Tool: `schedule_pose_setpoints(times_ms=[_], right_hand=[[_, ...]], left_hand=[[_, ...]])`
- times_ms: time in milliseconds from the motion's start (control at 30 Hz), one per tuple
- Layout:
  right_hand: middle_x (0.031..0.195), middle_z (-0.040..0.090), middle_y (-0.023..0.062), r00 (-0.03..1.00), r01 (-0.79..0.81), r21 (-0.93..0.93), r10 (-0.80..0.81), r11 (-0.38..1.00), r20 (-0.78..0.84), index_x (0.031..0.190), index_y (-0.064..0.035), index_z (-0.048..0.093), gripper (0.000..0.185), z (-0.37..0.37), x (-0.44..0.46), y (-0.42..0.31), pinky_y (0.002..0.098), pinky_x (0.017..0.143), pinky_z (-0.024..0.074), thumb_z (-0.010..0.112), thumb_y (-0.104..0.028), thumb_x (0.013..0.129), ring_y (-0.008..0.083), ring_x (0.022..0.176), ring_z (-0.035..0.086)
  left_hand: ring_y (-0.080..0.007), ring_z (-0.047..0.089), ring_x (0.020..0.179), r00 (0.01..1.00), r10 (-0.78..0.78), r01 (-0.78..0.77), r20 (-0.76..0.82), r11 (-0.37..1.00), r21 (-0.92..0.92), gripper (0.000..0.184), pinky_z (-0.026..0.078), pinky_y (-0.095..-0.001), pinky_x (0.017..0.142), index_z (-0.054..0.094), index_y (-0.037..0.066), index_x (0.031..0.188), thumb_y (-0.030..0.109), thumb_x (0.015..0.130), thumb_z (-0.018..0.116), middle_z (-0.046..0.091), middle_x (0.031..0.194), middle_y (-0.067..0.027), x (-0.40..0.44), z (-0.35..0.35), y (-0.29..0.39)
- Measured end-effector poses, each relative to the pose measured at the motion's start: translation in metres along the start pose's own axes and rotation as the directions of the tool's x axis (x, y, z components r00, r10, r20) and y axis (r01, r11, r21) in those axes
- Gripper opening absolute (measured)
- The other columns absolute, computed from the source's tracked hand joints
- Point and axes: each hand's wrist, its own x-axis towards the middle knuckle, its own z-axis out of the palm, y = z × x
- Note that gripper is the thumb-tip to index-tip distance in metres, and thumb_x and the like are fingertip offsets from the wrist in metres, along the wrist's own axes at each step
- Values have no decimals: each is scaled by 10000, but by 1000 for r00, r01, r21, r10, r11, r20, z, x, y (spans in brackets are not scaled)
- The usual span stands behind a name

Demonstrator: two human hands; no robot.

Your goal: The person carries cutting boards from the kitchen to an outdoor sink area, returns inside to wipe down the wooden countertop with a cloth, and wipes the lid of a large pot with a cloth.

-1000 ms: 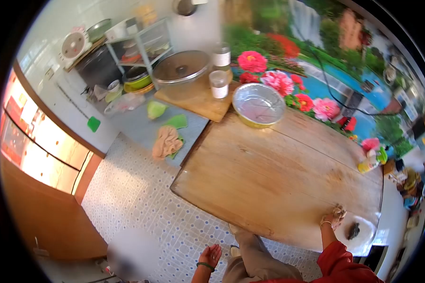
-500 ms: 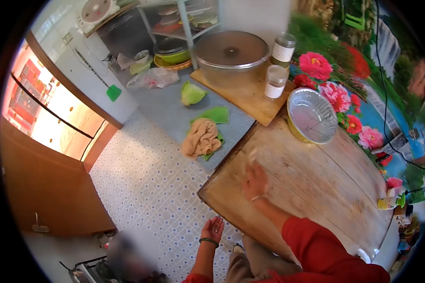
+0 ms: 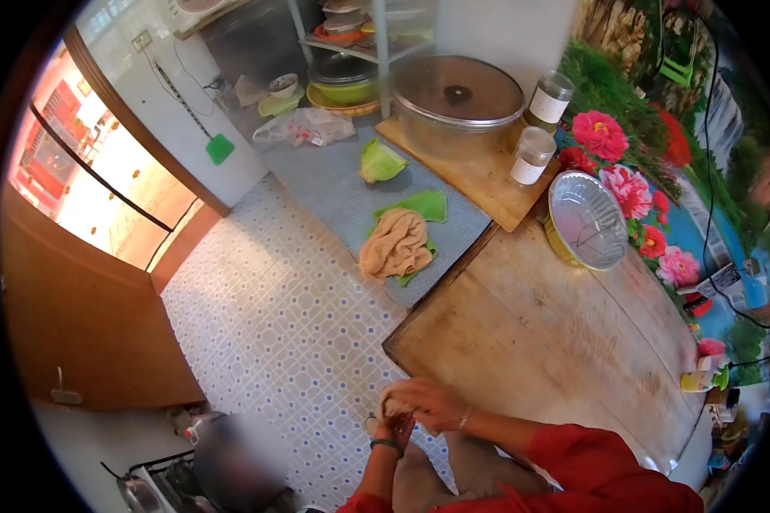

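Well, the right hand [image 3: 436,404] curls over the left hand [image 3: 393,427], near the table [image 3: 556,342]. I can't tell what they hold. A cloth [image 3: 396,243] lies left of the table, a bowl [image 3: 565,245] on its far side.

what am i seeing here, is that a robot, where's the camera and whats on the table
There's no robot, just a person's bare left hand and right hand. Every picture comes from one camera worn on that person's head, looking forward and down. The two hands meet in front of the body, beside the near edge of the wooden table. Something pale seems held between them, but it is too covered to name. A shiny bowl stands at the table's far side. On the grey surface beside the table lie a crumpled cloth and what looks like cabbage.
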Motion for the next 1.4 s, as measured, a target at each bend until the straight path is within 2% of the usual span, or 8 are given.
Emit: schedule_pose_setpoints(times_ms=[167, 400, 533, 733, 900, 967, 1167, 1400], right_hand=[[1002, 554, 136, 819, -541, -315, 402, 780, -410, 1013, -53, 583, 383, -31, -48, 15, 389, 756, 453, 535, -111, 638, 314, 876, 528], [1045, 534, 128, 924, -383, -678, 254, 628, -287, 974, -59, 582, 340, 36, -51, -24, 399, 790, 423, 542, -159, 652, 327, 916, 493], [1084, 553, 125, 851, -510, -200, 525, 836, 22, 1070, -121, 580, 395, 102, -50, -31, 364, 835, 419, 552, -206, 686, 286, 975, 527], [1031, 596, 104, 690, -716, 133, 667, 685, 280, 1069, -146, 590, 402, 138, -35, -61, 293, 814, 439, 568, -261, 684, 244, 912, 576], [998, 611, 91, 673, -738, 34, 732, 674, 109, 1042, -157, 603, 416, 118, -42, -63, 299, 800, 449, 607, -321, 660, 228, 893, 588], [992, 613, 91, 648, -761, 82, 760, 644, 48, 1038, -162, 605, 425, 105, -47, -60, 302, 798, 450, 619, -339, 651, 227, 894, 589], [930, 630, 110, 593, -802, -12, 793, 597, -136, 1020, -113, 614, 436, 71, -58, -54, 288, 727, 467, 679, -277, 622, 202, 798, 611], [880, 641, 115, 479, -798, 368, 873, 477, -94, 1028, -58, 608, 432, 40, -63, -43, 256, 708, 463, 669, -205, 627, 142, 763, 598]], left_hand=[[-266, 497, 1047, 990, -81, 79, 114, 997, 26, 359, 422, -383, 884, 529, 14, 1068, 293, 846, 487, 531, 1123, -122, 13, -49, 26], [-271, 511, 1024, 973, -113, 95, 201, 991, 99, 341, 430, -384, 879, 553, -1, 1000, 297, 850, 486, 565, 1047, -130, 1, -95, 96], [-263, 510, 1024, 981, -50, 29, 190, 993, 112, 370, 425, -381, 882, 517, 4, 1055, 310, 857, 459, 547, 1079, -131, -6, -120, 134], [-262, 488, 1056, 984, 0, -15, 180, 997, 82, 405, 414, -376, 903, 484, 0, 1100, 323, 859, 450, 525, 1110, -126, -22, -163, 169], [-235, 569, 853, 994, -6, 6, 106, 1000, 3, 228, 469, -376, 763, 571, 48, 867, 248, 812, 475, 603, 882, -93, -39, -187, 183], [-263, 505, 1036, 968, -30, 37, 249, 999, -25, 403, 430, -394, 881, 493, 25, 1100, 334, 841, 473, 545, 1082, -105, 6, -238, 181], [-251, 506, 1045, 941, -58, 125, 333, 975, -183, 267, 409, -393, 909, 562, 14, 1004, 204, 825, 506, 567, 1068, -123, -24, -221, 185], [-269, 521, 1004, 866, -24, 222, 500, 914, -340, 261, 407, -417, 912, 570, -24, 967, 178, 816, 504, 578, 1021, -159, -44, -193, 178]])
